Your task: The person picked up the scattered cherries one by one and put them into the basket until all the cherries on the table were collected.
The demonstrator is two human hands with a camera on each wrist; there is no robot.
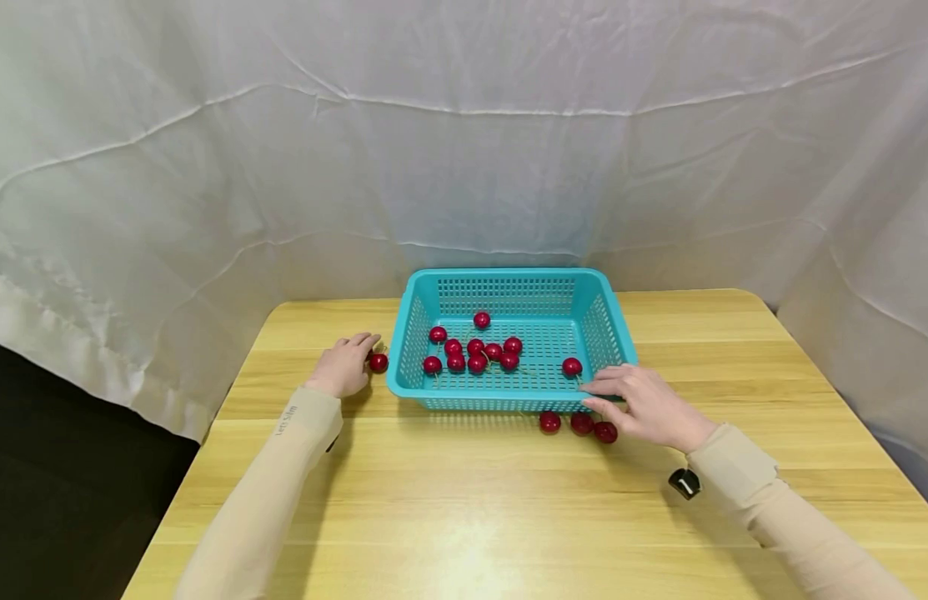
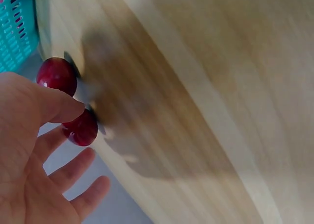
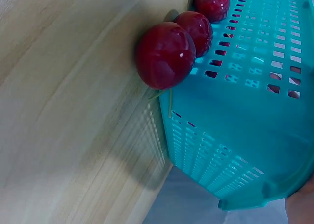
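My left hand [image 1: 345, 365] is at the left of the turquoise basket [image 1: 398, 385]. In the left wrist view its thumb lies over a red cherry [image 2: 82, 129], pinched against a finger behind it; the other fingers are spread. A second cherry [image 2: 58, 75] sits close beside the thumb. My right hand [image 1: 647, 404] is at the basket's front right corner, fingers straight over the rim and thumb apart, outside the front wall. Just beyond its fingertips a cherry [image 1: 572, 367] with a stem lies inside the basket. Only a bit of this hand shows in the right wrist view.
Several cherries [image 1: 476, 363] are grouped in the basket's left and middle part. Along its front wall, three cherries [image 1: 581, 423] lie on the wooden table [image 1: 433, 500]. A white cloth [image 1: 464, 183] hangs behind the table.
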